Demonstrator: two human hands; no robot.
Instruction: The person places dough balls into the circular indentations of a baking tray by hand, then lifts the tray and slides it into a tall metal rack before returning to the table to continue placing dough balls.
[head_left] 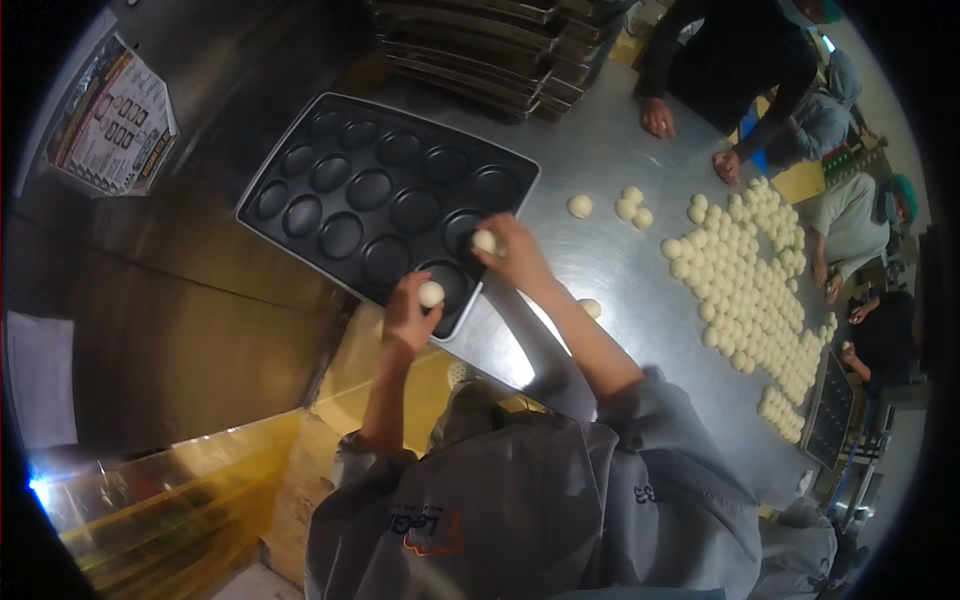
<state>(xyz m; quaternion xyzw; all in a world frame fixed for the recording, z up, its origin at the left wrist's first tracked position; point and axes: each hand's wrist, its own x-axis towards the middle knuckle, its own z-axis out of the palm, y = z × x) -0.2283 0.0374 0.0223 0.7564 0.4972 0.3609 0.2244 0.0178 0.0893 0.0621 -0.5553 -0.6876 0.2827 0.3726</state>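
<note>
Glare whitens the table (pixel 600 265) just beside the near tray (pixel 378 212); well left of that tray, 1 bluish light (pixel 38 488) flares. Fisheye edges bend into black.

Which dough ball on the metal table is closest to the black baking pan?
The lone dough ball left of the small cluster: its gap to the baking pan is smallest. The ball by the right forearm sits farther off.

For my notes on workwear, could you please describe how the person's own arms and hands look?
The left hand and right hand are bare, without gloves. The forearms are uncovered too. Loose grey sleeves end near the elbows, matching a grey top with orange and dark printing.
</note>
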